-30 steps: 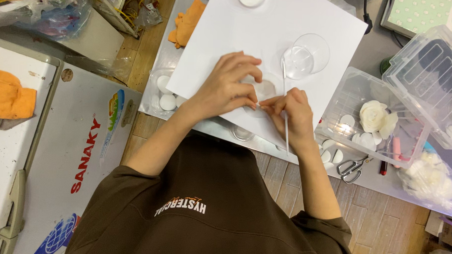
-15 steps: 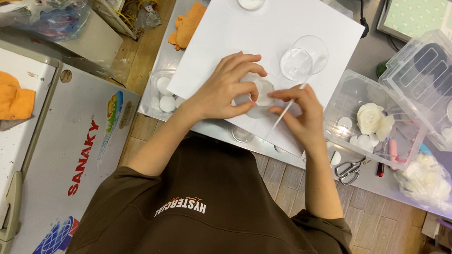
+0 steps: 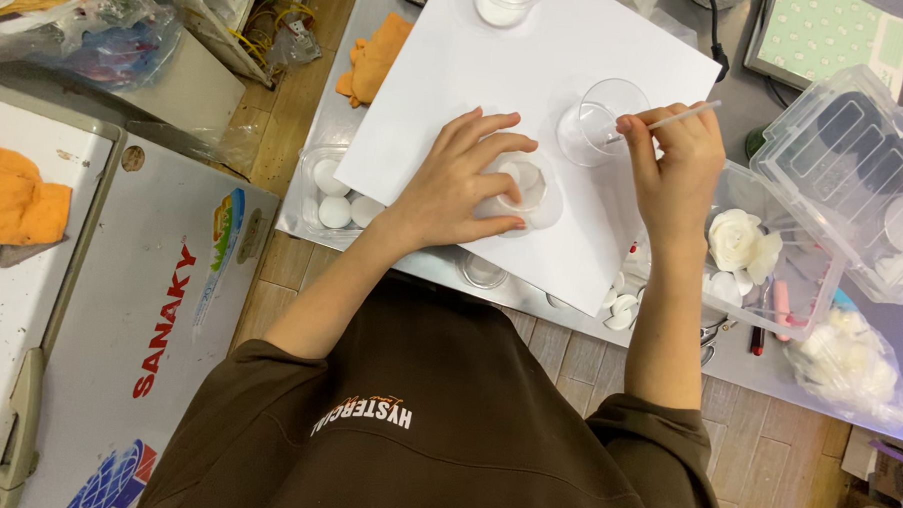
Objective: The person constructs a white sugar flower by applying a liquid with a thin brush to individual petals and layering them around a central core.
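Note:
My left hand (image 3: 464,184) rests on a white sheet of paper (image 3: 518,76) and holds a small white clay piece (image 3: 527,187) against it with its fingertips. My right hand (image 3: 675,167) pinches a thin white stick (image 3: 682,114), and the stick's end reaches into a small clear cup (image 3: 596,124) standing on the paper. The two hands are apart, the right one higher and to the right.
A clear tray with white balls (image 3: 331,195) lies left of the paper. A clear box holding a white clay flower (image 3: 737,239) and its open lid (image 3: 855,168) stand at right. An orange cloth (image 3: 373,56), a bag of white pieces (image 3: 848,363) and a white chest (image 3: 100,302) are nearby.
My right hand has lifted from the clay piece and moved up and right, bringing the stick to the clear cup. My left hand stays on the clay piece.

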